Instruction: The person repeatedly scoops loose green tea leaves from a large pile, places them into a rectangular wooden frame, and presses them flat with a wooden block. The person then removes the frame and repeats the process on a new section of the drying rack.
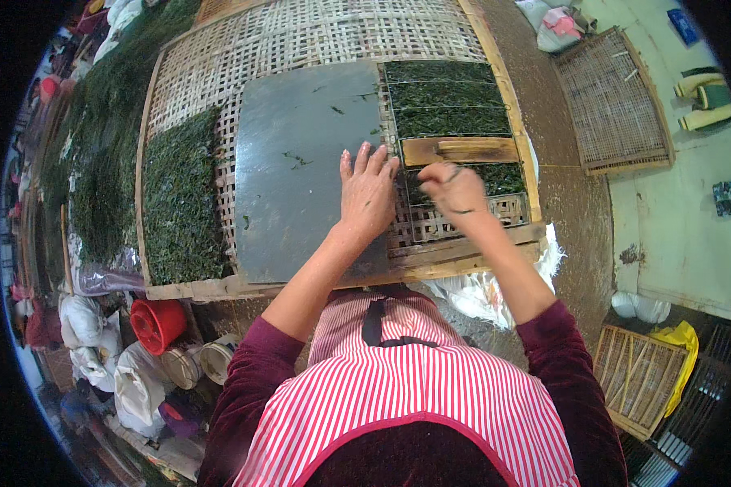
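My left hand [368, 192] rests palm down with fingers apart, at the right edge of a smooth grey sheet [307, 176]. A few green scraps stick to the sheet and to that hand. My right hand [458, 192], blurred and with curled fingers, is over the near end of a layer of dark green seaweed-like strands [448, 103]. Whether it pinches anything is hidden. A thin wire frame [527, 204] surrounds this layer, with thin lines across it. Just beyond the right hand, a wooden block with a raised handle [460, 151] lies across the layer.
Everything lies on a wood-rimmed woven bamboo tray [317, 33]. Another green slab [183, 201] covers its left side. Loose green strands [109, 122] are heaped further left. A red bucket [157, 325] and white sacks [139, 389] stand below left. A woven rack [615, 103] leans at right.
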A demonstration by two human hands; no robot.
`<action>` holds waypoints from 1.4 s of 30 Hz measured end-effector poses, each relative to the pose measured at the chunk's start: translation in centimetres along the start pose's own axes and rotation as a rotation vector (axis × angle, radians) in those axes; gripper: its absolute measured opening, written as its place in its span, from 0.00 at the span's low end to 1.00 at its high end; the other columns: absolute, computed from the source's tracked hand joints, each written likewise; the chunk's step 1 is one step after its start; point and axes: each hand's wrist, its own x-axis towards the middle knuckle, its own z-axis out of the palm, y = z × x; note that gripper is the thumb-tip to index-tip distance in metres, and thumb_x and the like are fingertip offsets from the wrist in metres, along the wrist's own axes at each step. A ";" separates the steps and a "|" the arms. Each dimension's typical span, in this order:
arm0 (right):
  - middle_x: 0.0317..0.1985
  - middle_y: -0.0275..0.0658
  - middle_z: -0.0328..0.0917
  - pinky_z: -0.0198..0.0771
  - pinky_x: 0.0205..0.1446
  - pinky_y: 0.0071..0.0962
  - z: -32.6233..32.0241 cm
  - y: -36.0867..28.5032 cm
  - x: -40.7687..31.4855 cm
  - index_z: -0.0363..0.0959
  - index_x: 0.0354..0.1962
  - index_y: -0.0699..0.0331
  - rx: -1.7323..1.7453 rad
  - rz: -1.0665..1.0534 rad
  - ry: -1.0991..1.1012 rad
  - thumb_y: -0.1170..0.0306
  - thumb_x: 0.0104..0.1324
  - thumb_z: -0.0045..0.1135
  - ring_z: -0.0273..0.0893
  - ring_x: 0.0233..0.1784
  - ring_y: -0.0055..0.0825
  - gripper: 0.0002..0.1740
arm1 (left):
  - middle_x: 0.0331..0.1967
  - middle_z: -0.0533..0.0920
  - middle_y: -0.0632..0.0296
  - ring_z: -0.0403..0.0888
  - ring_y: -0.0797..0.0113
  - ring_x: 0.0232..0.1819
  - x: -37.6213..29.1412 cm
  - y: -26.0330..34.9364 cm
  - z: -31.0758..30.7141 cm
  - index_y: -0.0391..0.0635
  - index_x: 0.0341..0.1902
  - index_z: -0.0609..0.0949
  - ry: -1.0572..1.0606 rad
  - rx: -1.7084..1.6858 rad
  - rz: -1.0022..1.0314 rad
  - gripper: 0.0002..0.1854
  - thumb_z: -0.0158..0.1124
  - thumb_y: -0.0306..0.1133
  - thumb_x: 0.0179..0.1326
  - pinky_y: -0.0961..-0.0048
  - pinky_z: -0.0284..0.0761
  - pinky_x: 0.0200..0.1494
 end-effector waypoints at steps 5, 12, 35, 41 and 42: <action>0.42 0.44 0.85 0.78 0.47 0.32 -0.2 1.6 -0.3 0.83 0.45 0.59 0.386 0.027 -0.139 0.74 0.65 0.59 0.85 0.42 0.36 0.11 | 0.59 0.77 0.57 0.63 0.46 0.73 0.3 0.5 1.4 0.47 0.49 0.83 0.015 0.042 0.036 0.16 0.67 0.28 0.55 0.39 0.44 0.76; 0.43 0.44 0.84 0.77 0.48 0.32 -4.0 5.3 -3.0 0.81 0.46 0.61 0.143 -0.094 0.241 0.76 0.67 0.54 0.83 0.43 0.38 0.11 | 0.56 0.81 0.61 0.65 0.56 0.73 -0.5 3.6 -0.3 0.49 0.56 0.81 -0.061 -0.176 -0.005 0.20 0.68 0.34 0.58 0.36 0.41 0.76; 0.36 0.40 0.80 0.72 0.43 0.40 -5.7 5.0 -1.6 0.82 0.36 0.57 -0.185 -0.234 0.223 0.80 0.51 0.65 0.76 0.40 0.43 0.14 | 0.63 0.79 0.61 0.65 0.53 0.74 -5.3 -1.1 -4.2 0.51 0.60 0.80 -0.128 -0.219 0.025 0.22 0.64 0.29 0.60 0.39 0.39 0.78; 0.35 0.41 0.78 0.72 0.43 0.42 -4.8 6.9 -1.0 0.81 0.37 0.59 -0.118 -0.342 0.165 0.73 0.53 0.69 0.75 0.39 0.45 0.12 | 0.70 0.72 0.59 0.60 0.51 0.76 -4.5 2.6 -0.8 0.47 0.62 0.78 -0.121 -0.161 0.133 0.24 0.62 0.38 0.62 0.35 0.43 0.76; 0.35 0.41 0.78 0.71 0.44 0.41 -4.3 7.2 -0.9 0.80 0.36 0.59 -0.110 -0.357 0.195 0.73 0.53 0.68 0.75 0.39 0.46 0.11 | 0.72 0.70 0.59 0.60 0.52 0.76 -4.6 2.8 -0.3 0.48 0.64 0.78 -0.141 -0.126 0.141 0.26 0.63 0.40 0.62 0.36 0.43 0.76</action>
